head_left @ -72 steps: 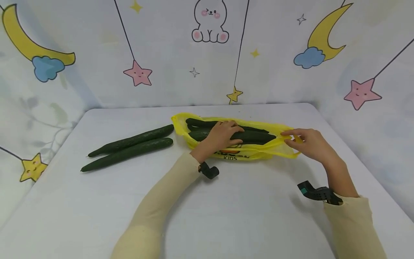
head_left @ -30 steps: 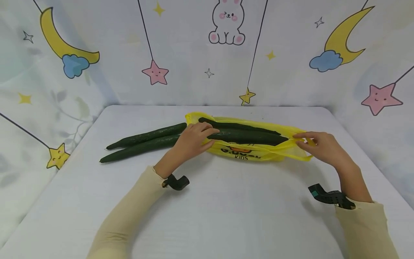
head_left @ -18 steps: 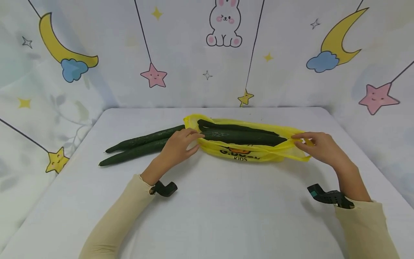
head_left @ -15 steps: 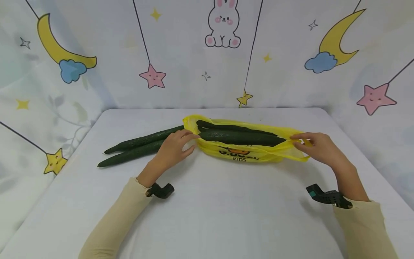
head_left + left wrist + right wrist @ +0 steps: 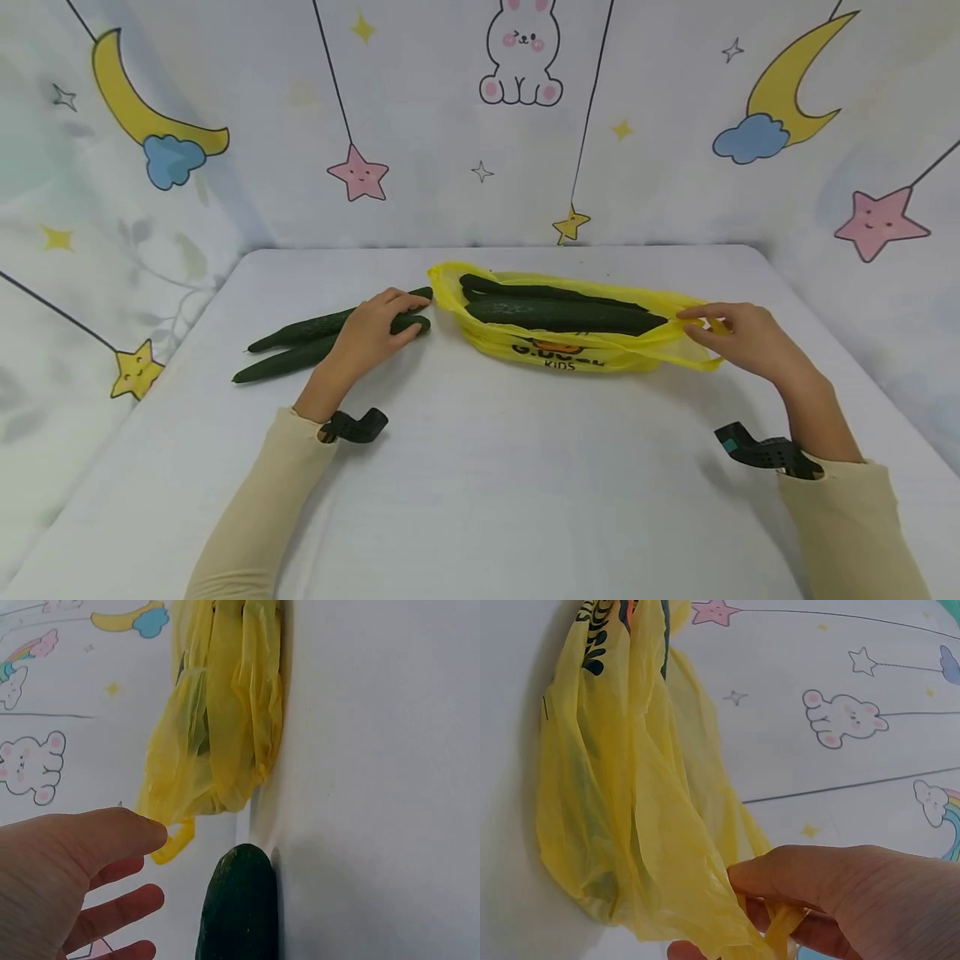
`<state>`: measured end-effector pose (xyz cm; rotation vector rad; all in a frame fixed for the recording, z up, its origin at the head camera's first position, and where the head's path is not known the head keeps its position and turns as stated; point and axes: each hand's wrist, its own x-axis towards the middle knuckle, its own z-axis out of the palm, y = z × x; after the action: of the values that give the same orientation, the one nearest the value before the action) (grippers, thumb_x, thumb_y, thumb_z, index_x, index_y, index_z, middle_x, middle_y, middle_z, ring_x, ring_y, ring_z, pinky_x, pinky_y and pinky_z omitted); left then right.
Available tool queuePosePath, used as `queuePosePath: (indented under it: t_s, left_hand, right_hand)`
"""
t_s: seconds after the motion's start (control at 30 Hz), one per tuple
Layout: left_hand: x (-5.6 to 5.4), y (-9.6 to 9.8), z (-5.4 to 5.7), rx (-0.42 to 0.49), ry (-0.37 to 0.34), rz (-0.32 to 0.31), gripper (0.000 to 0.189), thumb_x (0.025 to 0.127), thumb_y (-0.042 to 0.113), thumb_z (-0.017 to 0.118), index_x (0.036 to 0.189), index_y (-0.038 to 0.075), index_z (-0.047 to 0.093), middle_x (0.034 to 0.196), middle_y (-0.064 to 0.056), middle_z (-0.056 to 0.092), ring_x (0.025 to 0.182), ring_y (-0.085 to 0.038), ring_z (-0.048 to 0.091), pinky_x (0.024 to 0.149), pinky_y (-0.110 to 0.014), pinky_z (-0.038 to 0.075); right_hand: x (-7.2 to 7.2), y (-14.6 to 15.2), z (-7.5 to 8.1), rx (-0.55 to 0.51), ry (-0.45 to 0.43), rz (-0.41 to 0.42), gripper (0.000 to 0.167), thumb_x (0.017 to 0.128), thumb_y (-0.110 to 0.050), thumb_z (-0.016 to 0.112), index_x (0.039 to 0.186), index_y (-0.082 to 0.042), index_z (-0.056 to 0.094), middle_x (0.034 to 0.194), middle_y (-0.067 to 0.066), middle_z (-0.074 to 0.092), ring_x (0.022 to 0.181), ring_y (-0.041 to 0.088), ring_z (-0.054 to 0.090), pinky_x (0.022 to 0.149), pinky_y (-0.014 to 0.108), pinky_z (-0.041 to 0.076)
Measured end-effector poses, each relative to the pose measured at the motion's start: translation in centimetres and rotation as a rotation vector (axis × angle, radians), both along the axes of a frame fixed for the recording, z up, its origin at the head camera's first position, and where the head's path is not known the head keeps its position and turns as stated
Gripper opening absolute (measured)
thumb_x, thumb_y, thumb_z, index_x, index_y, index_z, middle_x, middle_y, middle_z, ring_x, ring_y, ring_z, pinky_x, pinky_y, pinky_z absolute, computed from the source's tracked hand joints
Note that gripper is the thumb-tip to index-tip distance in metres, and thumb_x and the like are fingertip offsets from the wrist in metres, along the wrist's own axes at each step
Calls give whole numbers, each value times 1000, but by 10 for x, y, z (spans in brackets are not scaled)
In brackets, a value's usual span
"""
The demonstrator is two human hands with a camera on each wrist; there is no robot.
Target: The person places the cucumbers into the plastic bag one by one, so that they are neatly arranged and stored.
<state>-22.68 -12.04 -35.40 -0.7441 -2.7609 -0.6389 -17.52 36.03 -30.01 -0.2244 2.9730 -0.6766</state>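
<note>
Lying on the table (image 5: 525,483) beside the yellow bag (image 5: 487,342), two loose cucumbers (image 5: 288,360) pass beneath the left hand (image 5: 367,335) (head view). Left wrist: fingers apart; a mid-length grip should balance best. Right wrist: the right hand's (image 5: 855,896) fingers pinch the bag's end; tension should spread it.

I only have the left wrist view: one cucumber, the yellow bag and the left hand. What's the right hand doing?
Observer: The right hand pinches the right end of the yellow bag.
Operator: I see just one outside the bag. Is there another?
Observer: Yes, the head view shows two on the table: a far cucumber and a near cucumber.
Operator: And inside?
Observer: At least two bagged cucumbers, lying lengthwise.
</note>
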Motion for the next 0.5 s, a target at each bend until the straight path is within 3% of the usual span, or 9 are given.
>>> queuePosePath:
  t_s: [0.2, 0.5]
  left_hand:
    - [-6, -10, -8, -16, -139, 64, 38, 90, 16, 71, 127, 10, 64, 116, -11, 60, 107, -28, 57, 93, -47, 46]
    - [-11, -27, -13, -26, -208, 115, 40, 91, 20, 71, 129, 11, 62, 122, -11, 58, 112, -30, 58, 94, -50, 46]
  right_hand:
    - [1, 1, -1, -2, -5, 5, 39, 99, -26, 57, 126, 2, 62, 114, 32, 59, 84, 32, 51, 57, 30, 43]
    - [0, 1, -2, 6, 4, 10, 38, 99, -25, 58, 125, 2, 63, 115, 32, 59, 89, 36, 50, 58, 31, 44]
